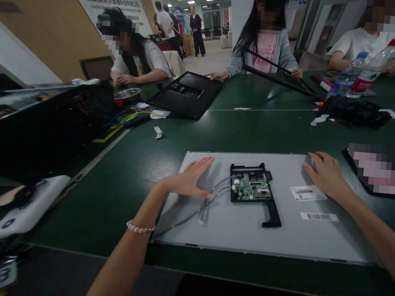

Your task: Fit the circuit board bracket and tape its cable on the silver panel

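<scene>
A flat grey display panel [299, 240] lies back side up on the green table before me. On its middle sits a black plastic bracket [274, 215] carrying a green circuit board [249, 191]. Thin grey-blue cables [192, 211] run from the board to the panel's near left corner. My left hand [190, 179] is over the panel's left part, fingers stretched and thumb at the cables. At the far right edge, my right hand [328, 174] has its fingers around a small grey rounded object [311, 162] whose kind I cannot make out.
Across the table a person's hand touches a black monitor back cover [184, 92], and another holds a thin black frame [274, 79]. Plastic bottles [363, 81] stand at the back right. A large black casing [48, 127] and a white device [30, 208] are on the left.
</scene>
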A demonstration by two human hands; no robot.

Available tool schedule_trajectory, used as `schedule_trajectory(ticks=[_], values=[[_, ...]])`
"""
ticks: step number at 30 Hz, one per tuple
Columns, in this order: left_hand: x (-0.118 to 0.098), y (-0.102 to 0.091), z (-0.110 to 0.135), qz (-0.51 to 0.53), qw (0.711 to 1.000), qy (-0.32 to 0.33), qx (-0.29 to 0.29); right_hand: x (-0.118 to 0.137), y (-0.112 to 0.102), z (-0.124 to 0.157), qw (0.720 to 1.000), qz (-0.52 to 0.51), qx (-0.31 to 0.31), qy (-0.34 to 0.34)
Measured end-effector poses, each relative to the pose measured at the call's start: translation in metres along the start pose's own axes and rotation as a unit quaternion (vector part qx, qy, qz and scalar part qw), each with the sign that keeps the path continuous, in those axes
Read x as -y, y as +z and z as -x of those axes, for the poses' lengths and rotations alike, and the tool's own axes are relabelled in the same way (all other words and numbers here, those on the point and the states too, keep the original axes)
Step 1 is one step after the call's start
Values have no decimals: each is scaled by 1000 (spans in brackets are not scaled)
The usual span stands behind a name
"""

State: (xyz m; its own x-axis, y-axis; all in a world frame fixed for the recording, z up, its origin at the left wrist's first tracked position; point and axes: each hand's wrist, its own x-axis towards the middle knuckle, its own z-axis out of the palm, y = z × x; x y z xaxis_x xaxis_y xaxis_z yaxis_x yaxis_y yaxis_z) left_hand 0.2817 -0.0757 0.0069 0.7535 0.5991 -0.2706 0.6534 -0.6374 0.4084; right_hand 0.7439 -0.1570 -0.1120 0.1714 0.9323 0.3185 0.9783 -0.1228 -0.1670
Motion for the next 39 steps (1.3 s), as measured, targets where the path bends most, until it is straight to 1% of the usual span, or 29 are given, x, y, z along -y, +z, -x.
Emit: schedule_trajectory(ticks=[2,4,7,9,10,12,14,15,17,18,20,23,27,33,39], values=[[4,2,0,-19,1000,-9,15,1,0,-2,1000,2,5,-4],[2,4,-2,-22,1000,-15,13,2,-2,-3,1000,0,9,-8],[-11,6,-4,-7,999,-16,-31,2,-13,-5,999,-19,35,-26],[-24,6,-5,-2,998,0,-70,5,-26,-6,997,-47,50,-31],[-31,7,-6,2,996,13,-85,9,-34,-5,996,-65,48,-23],[-43,8,-7,16,994,46,-96,22,-51,-3,993,-103,51,-8],[-51,12,-10,35,993,73,-91,41,-66,2,986,-144,87,-10],[-53,14,-11,43,992,85,-86,52,-72,6,980,-165,104,-31],[-55,19,-14,51,990,104,-81,73,-78,15,964,-199,140,-108],[-55,21,-15,53,989,112,-84,83,-79,19,954,-210,156,-145],[-55,24,-17,56,987,120,-94,99,-79,27,939,-226,172,-195],[-54,26,-18,59,985,124,-104,114,-76,35,930,-224,177,-231],[-53,27,-18,74,983,131,-109,121,-71,38,930,-217,171,-241],[-52,29,-18,86,981,136,-110,122,-68,38,922,-242,173,-249],[-52,27,-16,94,979,143,-109,123,-67,41,922,-250,171,-241]])
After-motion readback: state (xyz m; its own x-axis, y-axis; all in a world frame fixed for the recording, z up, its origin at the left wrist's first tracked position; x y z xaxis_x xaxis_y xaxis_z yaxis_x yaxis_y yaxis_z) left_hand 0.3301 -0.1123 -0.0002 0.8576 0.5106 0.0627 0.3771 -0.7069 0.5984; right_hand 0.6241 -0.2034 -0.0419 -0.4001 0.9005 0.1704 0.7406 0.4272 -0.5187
